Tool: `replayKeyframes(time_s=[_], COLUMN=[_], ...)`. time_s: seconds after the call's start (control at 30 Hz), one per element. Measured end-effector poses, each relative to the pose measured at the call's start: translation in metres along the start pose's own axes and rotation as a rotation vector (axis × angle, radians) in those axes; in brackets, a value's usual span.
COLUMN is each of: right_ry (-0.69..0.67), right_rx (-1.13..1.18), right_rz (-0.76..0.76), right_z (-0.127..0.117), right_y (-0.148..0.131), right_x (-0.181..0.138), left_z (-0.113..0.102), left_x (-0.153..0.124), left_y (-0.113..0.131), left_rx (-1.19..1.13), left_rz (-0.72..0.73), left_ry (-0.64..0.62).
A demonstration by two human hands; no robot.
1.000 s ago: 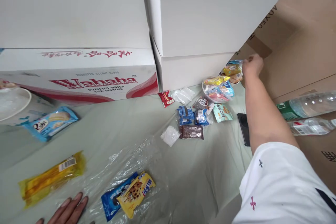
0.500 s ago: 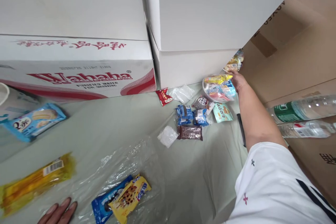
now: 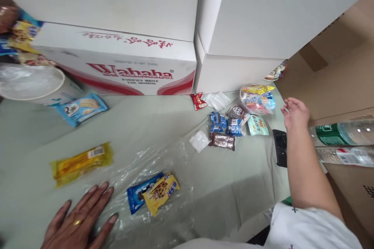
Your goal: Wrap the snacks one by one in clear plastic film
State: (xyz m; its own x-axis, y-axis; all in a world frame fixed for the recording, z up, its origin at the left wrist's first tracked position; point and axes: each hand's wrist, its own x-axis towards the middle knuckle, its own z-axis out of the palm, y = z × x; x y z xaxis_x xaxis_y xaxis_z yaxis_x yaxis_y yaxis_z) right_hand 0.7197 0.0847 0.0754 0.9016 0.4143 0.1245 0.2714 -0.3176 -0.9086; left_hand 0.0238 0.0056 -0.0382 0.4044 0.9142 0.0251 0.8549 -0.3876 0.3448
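Note:
My left hand (image 3: 80, 218) lies palm down with its fingers spread, a ring on one finger, at the edge of a clear plastic bag (image 3: 184, 190). On that bag rest a blue snack packet (image 3: 136, 196) and a yellow cookie packet (image 3: 161, 194). Beyond the fingertips is a long yellow-wrapped snack (image 3: 82, 163). My right hand (image 3: 296, 113) hovers at the right with loosely bent fingers and nothing visible in them. It is apart from the bowl (image 3: 244, 105) heaped with snack packets. A pale green pouch (image 3: 258, 125) sits in front of the bowl.
Small blue packets (image 3: 217, 121), a brown packet (image 3: 222, 141), a red packet (image 3: 199, 102) and clear wrappers (image 3: 199, 141) lie mid-table. White cartons (image 3: 140, 66) line the back. A tub (image 3: 62, 85) and light-blue packet (image 3: 83, 109) are left; a phone (image 3: 280, 148) and bottles (image 3: 336, 134) right.
My right hand has drawn back from the bowl to the right. More of my left hand shows now, and the view has shifted left, bringing the tub further into sight.

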Motion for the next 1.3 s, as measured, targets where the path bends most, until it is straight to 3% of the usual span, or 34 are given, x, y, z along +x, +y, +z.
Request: replayKeyframes(time_s=[0.07, 0.13, 0.2, 0.27, 0.37, 0.43, 0.53, 0.67, 0.83, 0.93, 1.1, 1.3], right_ry=[0.067, 0.144, 0.065, -0.282, -0.917, -1.113, -1.207, -1.311, -1.323, -1.341, -1.363, -1.346], right_rx=[-0.018, -0.071, -0.136, -0.156, -0.023, 0.042, -0.059, -0.31, -0.284, -0.256, -0.434, -0.408], right_rz=[-0.036, -0.184, -0.307, -0.395, -0.725, -0.907, -1.065, -1.208, -1.168, -1.196, -1.304, -1.3], right_z=[-0.01, -0.016, -0.017, -0.013, 0.009, 0.03, 0.055, 0.067, 0.071, 0.08, 0.102, 0.095], right_y=[0.007, 0.014, 0.018, 0.015, 0.002, -0.007, -0.015, -0.019, -0.034, -0.043, -0.047, -0.05], right_x=[-0.054, -0.121, -0.196, -0.274, -0.368, -0.402, -0.407, -0.382, -0.373, -0.387, -0.407, -0.397], left_z=[-0.009, -0.014, -0.015, -0.014, -0.012, -0.012, -0.013, -0.015, -0.015, -0.014, -0.013, -0.014], left_x=[0.003, 0.003, 0.002, 0.001, -0.002, -0.003, -0.004, -0.005, -0.01, -0.012, -0.012, -0.012], left_y=[0.013, 0.021, 0.024, 0.024, 0.026, 0.027, 0.026, 0.023, 0.023, 0.022, 0.019, 0.019], left_rx=[0.036, 0.071, 0.088, 0.11, 0.125, 0.121, 0.098, 0.077, 0.062, 0.05, 0.008, -0.035], left_rz=[0.043, 0.108, 0.116, 0.09, 0.061, 0.063, 0.082, 0.085, 0.092, 0.101, 0.102, 0.086], left_ry=[0.03, 0.029, -0.004, -0.04, -0.067, -0.063, -0.046, -0.036, -0.03, -0.036, -0.036, -0.032])
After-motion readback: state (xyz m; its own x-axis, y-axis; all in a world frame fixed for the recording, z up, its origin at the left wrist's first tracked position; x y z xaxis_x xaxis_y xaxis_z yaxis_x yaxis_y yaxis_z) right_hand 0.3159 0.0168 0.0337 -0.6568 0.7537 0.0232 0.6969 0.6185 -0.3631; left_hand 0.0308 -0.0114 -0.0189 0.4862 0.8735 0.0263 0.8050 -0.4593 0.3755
